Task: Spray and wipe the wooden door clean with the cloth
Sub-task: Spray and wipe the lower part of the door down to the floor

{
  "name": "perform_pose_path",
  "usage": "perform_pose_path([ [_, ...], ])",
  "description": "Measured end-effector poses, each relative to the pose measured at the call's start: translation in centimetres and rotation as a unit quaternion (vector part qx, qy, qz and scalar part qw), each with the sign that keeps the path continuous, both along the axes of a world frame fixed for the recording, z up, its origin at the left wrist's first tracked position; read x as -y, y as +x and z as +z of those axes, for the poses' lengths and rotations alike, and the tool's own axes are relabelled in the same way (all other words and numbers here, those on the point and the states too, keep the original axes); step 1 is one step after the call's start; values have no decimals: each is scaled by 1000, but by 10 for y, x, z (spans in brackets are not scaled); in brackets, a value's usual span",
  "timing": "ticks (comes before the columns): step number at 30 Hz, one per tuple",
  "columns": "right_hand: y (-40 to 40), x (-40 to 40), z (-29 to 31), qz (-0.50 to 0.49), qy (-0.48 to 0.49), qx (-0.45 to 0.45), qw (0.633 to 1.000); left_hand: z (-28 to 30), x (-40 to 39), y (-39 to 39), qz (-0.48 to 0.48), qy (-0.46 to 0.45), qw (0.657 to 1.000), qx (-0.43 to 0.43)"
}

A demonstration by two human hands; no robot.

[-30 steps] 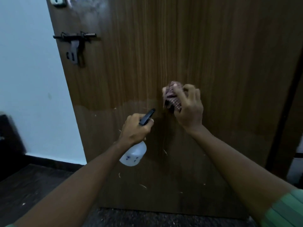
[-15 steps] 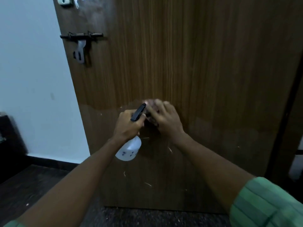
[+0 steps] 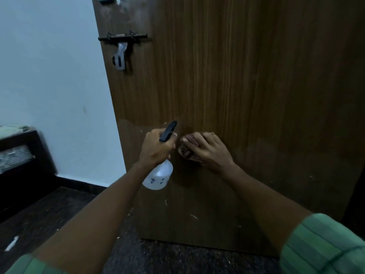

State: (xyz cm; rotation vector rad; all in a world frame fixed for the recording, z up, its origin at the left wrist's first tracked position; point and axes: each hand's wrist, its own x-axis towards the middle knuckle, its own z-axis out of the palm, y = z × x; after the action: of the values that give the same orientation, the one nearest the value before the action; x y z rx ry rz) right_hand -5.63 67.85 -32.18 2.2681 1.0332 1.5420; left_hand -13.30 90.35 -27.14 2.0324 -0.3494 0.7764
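Note:
The brown wooden door (image 3: 237,76) fills most of the view. My left hand (image 3: 156,149) grips a white spray bottle (image 3: 158,177) by its neck, its black nozzle (image 3: 168,131) pointing up and right at the door. Just to the right, my right hand (image 3: 207,149) holds a bunched reddish patterned cloth (image 3: 186,148) and presses it against the door at mid height. The lower part of the door looks duller, with pale specks and scratches.
A black sliding bolt with a grey hasp (image 3: 122,48) is fixed near the door's left edge. A pale wall (image 3: 49,76) stands to the left, with dark furniture (image 3: 19,155) at far left. The floor (image 3: 177,258) is dark and speckled.
My right hand with the cloth has moved down and left across the door, ending close beside the spray bottle. The view has shifted right, and my left hand has kept its grip on the bottle.

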Motion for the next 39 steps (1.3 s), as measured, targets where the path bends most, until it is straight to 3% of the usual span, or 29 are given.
perform_pose_path([
  [2,4,15,-3,-3,-18,5,1000,1,-1,-1,-10,2,1000,4],
  [4,0,1,21,-31,101,9,994,1,-3,0,-19,16,1000,11],
  [6,-7,-27,52,-39,258,-4,965,-1,-7,3,-17,36,999,18],
  [7,-10,-41,61,-32,290,-13,957,-3,-10,5,-15,43,999,21],
  [9,-10,-54,54,-32,228,-22,973,-7,-14,9,-14,42,999,22],
  [11,-5,-46,26,-19,85,-23,996,-9,-18,9,-9,24,999,22],
  [14,3,-26,4,-5,-54,1,999,-11,-27,6,5,22,1000,19],
  [16,2,-35,16,-16,26,6,1000,-12,-34,5,20,26,999,19],
  [18,-5,-62,38,-30,177,-6,984,-14,-42,5,36,30,999,19],
  [20,-14,-93,50,-31,232,-33,972,-18,-49,7,45,26,999,13],
  [23,-12,-112,25,-20,104,-71,992,-25,-57,6,46,21,999,0],
  [26,-2,-90,-2,-6,9,-35,999,-30,-62,5,52,27,998,-5],
  [32,-14,-124,45,-59,224,-39,972,-40,-69,4,72,29,997,-9],
  [37,-8,-129,-5,-42,6,-84,996,-55,-75,5,98,-29,995,-3],
  [39,-5,-120,-10,-52,-14,-72,996,-61,-78,5,100,-40,994,-5],
])
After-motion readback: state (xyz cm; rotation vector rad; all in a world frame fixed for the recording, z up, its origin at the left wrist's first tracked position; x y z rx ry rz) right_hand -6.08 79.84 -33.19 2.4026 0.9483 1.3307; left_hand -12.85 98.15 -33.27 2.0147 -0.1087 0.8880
